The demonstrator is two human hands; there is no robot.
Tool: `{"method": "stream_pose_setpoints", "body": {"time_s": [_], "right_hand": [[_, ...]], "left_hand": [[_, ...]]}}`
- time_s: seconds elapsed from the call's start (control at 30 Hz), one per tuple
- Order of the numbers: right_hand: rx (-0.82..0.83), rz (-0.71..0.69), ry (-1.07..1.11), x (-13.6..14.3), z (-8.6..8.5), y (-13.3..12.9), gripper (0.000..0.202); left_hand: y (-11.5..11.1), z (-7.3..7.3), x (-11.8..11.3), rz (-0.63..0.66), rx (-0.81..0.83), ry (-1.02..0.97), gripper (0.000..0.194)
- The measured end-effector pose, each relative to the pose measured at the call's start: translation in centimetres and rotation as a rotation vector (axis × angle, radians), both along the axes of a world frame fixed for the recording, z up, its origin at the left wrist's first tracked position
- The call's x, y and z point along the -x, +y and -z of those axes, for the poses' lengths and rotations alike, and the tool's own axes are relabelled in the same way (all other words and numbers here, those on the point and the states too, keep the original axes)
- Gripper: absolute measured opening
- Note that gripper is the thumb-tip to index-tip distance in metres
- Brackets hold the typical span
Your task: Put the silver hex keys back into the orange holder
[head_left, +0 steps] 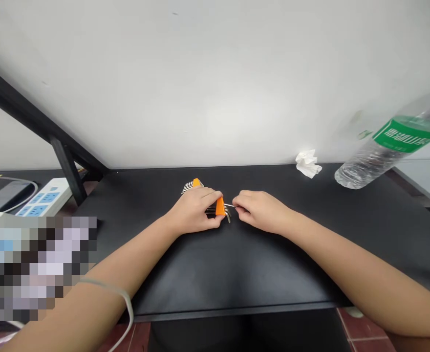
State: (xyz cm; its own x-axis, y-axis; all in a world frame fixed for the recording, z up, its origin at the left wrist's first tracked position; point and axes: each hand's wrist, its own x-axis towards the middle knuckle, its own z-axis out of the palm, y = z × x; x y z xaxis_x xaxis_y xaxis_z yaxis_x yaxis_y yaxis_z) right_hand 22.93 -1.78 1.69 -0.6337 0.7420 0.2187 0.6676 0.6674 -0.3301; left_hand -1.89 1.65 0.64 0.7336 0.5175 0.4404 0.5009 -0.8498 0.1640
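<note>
My left hand (199,210) is closed around an orange hex key holder (220,206) over the middle of the black table. Several silver hex keys (188,186) stick out of the holder's far end, and bent short ends show by its right side. Just to the right, my right hand (257,209) pinches a thin metal hex key (230,205), which spans the small gap between the holder and my fingertips. Whether this key still sits in its slot I cannot tell. My left fingers hide the middle of the holder.
A clear plastic bottle (391,142) with a green label stands at the back right, beside a crumpled white tissue (308,164). White power strips (44,195) and cables lie on the left, past a black metal frame (66,166). A white cable (125,298) crosses near my left forearm.
</note>
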Motion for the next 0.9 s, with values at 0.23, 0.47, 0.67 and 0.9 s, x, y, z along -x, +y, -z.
{"method": "stream_pose_setpoints", "body": {"time_s": [0.23, 0.47, 0.67, 0.9], "right_hand": [[0.161, 0.036, 0.193, 0.0, -1.0, -0.1, 0.014], [0.664, 0.266, 0.427, 1.0, -1.3, -0.3, 0.008], [1.061, 0.206, 0.992, 1.7, 0.5, 0.2, 0.020], [1.185, 0.176, 1.173, 2.5, 1.8, -0.1, 0.030]], "left_hand": [[-0.1, 0.2, -0.2, 0.050, -0.052, -0.028, 0.036], [-1.3, -0.6, -1.5, 0.117, -0.057, 0.042, 0.023], [-0.8, -0.4, -0.7, 0.028, -0.022, -0.100, 0.034], [-0.5, 0.4, -0.6, -0.018, -0.087, -0.235, 0.046]]}}
